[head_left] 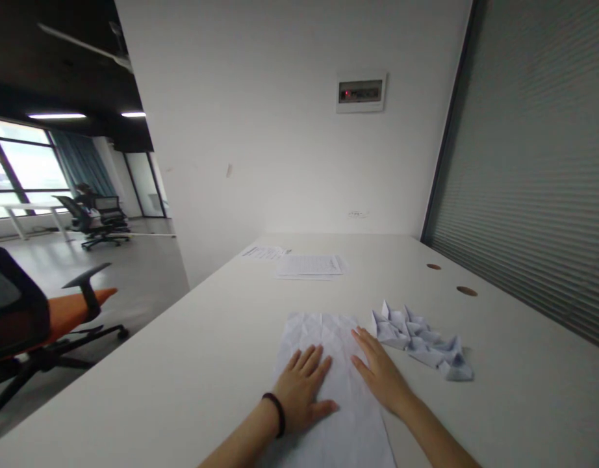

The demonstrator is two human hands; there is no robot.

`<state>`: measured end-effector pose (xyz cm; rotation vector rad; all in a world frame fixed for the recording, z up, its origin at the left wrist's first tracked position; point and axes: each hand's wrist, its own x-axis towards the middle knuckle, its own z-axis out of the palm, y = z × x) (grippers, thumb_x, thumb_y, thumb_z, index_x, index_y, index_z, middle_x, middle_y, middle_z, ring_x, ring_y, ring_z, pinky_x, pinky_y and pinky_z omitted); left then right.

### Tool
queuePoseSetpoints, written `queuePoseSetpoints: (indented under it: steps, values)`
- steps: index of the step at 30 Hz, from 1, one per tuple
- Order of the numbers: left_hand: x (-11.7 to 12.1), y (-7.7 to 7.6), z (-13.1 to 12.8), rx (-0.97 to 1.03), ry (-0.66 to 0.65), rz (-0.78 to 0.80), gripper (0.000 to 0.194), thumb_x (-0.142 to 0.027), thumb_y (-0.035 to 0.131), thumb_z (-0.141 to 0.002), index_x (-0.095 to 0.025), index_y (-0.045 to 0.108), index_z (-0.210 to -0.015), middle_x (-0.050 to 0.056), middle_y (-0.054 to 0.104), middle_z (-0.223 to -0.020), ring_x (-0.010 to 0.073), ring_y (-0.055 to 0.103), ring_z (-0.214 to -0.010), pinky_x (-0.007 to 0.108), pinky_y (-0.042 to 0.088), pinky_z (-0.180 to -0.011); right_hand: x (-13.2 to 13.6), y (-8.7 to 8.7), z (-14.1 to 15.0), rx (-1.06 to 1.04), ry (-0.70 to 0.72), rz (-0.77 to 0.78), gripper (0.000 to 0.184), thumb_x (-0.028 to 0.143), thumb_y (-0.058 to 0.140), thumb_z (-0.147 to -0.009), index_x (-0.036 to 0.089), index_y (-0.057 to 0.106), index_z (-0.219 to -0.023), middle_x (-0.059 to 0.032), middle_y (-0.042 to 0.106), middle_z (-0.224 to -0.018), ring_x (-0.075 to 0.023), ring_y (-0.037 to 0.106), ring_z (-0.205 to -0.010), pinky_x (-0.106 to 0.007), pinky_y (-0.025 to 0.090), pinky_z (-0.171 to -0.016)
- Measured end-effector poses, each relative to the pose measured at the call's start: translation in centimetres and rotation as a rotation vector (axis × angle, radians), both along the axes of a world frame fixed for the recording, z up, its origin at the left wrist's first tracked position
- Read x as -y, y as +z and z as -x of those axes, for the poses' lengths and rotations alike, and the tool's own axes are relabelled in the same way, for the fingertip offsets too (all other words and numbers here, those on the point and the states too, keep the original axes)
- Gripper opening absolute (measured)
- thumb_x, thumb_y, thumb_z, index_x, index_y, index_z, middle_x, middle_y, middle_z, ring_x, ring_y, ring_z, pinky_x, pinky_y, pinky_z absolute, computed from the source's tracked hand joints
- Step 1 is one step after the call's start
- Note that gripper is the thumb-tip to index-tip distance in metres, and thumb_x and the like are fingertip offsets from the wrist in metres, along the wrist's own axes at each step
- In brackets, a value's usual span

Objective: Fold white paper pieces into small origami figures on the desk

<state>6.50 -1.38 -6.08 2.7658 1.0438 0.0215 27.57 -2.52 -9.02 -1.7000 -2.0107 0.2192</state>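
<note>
A creased white sheet of paper [348, 422] lies flat on the white table, its folds showing as a grid toward the far edge. My left hand [303, 390] rests palm down on the sheet's left side with fingers spread, a dark band round the wrist. Over the right edge of the sheet lies my right hand [380, 370], fingers stretched out and thumb apart. Neither hand grips anything. Just beyond the right hand stands a folded paper piece [421, 341] with several raised points.
Printed sheets [309, 265] lie farther back on the table [206, 364]. Two round holes pierce the tabletop, one being the nearer hole [466, 290], beside the blinds [528, 195]. An orange-seated chair [68, 315] stands on the floor at left. A wall [280, 130] closes the far end.
</note>
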Motion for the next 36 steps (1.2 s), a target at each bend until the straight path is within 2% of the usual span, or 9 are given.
queuePoseSetpoints:
  steps: [5, 10, 13, 18, 22, 26, 31, 34, 36]
  values:
    - [-3.6, 1.2, 4.7, -0.137, 0.026, 0.065, 0.073, -0.064, 0.035, -0.076, -0.021, 0.021, -0.134, 0.012, 0.013, -0.14, 0.0272, 0.011, -0.128, 0.049, 0.012, -0.101, -0.1, -0.1, -0.5, 0.005, -0.045, 0.092, 0.055, 0.035, 0.038, -0.081, 0.01, 0.033, -0.129, -0.0099, 0.033, -0.137, -0.0199, 0.024, -0.127, -0.036, 0.02, -0.106]
    - [-6.4, 1.4, 9.8, -0.165, 0.186, 0.101, 0.072, -0.057, 0.047, -0.072, -0.027, 0.024, -0.133, 0.009, 0.012, -0.141, 0.0255, 0.009, -0.129, 0.051, 0.008, -0.1, -0.2, -0.6, -0.4, 0.018, -0.029, 0.065, 0.053, 0.037, 0.041, -0.08, 0.016, 0.035, -0.128, -0.0085, 0.036, -0.135, -0.0211, 0.028, -0.126, -0.038, 0.02, -0.105]
    - [-7.1, 1.4, 11.0, -0.163, 0.255, 0.11, 0.068, -0.045, 0.052, -0.071, -0.025, 0.027, -0.132, 0.008, 0.015, -0.141, 0.0233, 0.012, -0.129, 0.047, 0.01, -0.102, -0.3, -0.8, -0.5, 0.009, -0.013, 0.043, 0.052, 0.041, 0.037, -0.082, 0.016, 0.038, -0.127, -0.0089, 0.038, -0.134, -0.021, 0.03, -0.125, -0.039, 0.021, -0.104]
    - [-6.8, 0.9, 9.8, -0.153, 0.283, 0.093, 0.061, -0.035, 0.044, -0.077, -0.025, 0.024, -0.133, 0.007, 0.016, -0.141, 0.0218, 0.012, -0.129, 0.049, 0.009, -0.101, -0.4, -0.9, -0.6, -0.001, -0.005, 0.024, 0.051, 0.042, 0.035, -0.083, 0.015, 0.04, -0.126, -0.0099, 0.039, -0.133, -0.021, 0.03, -0.124, -0.039, 0.022, -0.104]
    - [-6.2, -0.3, 8.7, -0.088, 0.356, -0.006, 0.053, -0.048, 0.022, -0.086, -0.025, 0.02, -0.134, 0.007, 0.015, -0.141, 0.023, 0.01, -0.129, 0.051, 0.009, -0.1, -0.4, -0.8, -0.4, -0.001, -0.016, 0.034, 0.05, 0.043, 0.034, -0.084, 0.015, 0.041, -0.125, -0.0098, 0.039, -0.133, -0.0211, 0.03, -0.124, -0.04, 0.022, -0.104]
    - [-6.5, -1.1, 9.7, -0.102, 0.331, -0.094, 0.057, -0.056, 0.024, -0.084, -0.027, 0.024, -0.133, 0.006, 0.016, -0.141, 0.0233, 0.011, -0.129, 0.049, 0.008, -0.101, -0.3, -0.6, -0.5, 0.01, -0.005, 0.061, 0.052, 0.044, 0.033, -0.084, 0.014, 0.04, -0.126, -0.0105, 0.037, -0.134, -0.0215, 0.028, -0.125, -0.04, 0.021, -0.104]
    - [-7.2, -0.1, 10.7, -0.136, 0.327, -0.078, 0.054, -0.049, 0.033, -0.084, -0.026, 0.027, -0.132, 0.007, 0.02, -0.14, 0.0237, 0.013, -0.128, 0.049, 0.009, -0.101, -0.3, -0.7, -0.4, 0.019, -0.004, 0.027, 0.05, 0.043, 0.034, -0.084, 0.014, 0.044, -0.123, -0.0114, 0.041, -0.131, -0.0224, 0.032, -0.124, -0.041, 0.023, -0.103]
    - [-6.9, 1.1, 8.6, -0.12, 0.364, -0.093, 0.06, -0.039, 0.044, -0.08, -0.019, 0.024, -0.133, 0.012, 0.019, -0.14, 0.0256, 0.014, -0.128, 0.046, 0.016, -0.101, -0.5, -0.6, -0.4, 0.006, -0.001, -0.064, 0.044, 0.039, 0.037, -0.084, 0.013, 0.051, -0.116, -0.0121, 0.05, -0.123, -0.0225, 0.039, -0.118, -0.04, 0.029, -0.1]
    - [-6.3, 1.8, 6.1, -0.042, 0.337, -0.121, 0.057, -0.037, 0.04, -0.083, -0.019, 0.022, -0.134, 0.011, 0.019, -0.14, 0.0228, 0.016, -0.128, 0.041, 0.018, -0.102, -0.8, -0.3, -0.9, -0.004, -0.005, -0.189, 0.036, 0.032, 0.039, -0.083, 0.014, 0.055, -0.109, -0.011, 0.057, -0.113, -0.0214, 0.045, -0.111, -0.038, 0.033, -0.097]
